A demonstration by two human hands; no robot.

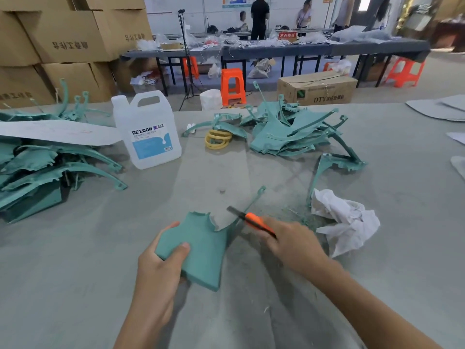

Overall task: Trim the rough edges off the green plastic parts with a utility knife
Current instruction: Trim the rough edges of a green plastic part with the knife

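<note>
Mid-trim: left hand [161, 265] fingers [181, 250] pinch green part [201, 248]; right hand [294, 241] grips knife [251, 221], blade at the jagged edge. Next: a steady, controlled slice along the edge.

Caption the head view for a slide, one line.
The left hand grips a green part while the right hand holds a knife beside its ragged edge.
</note>
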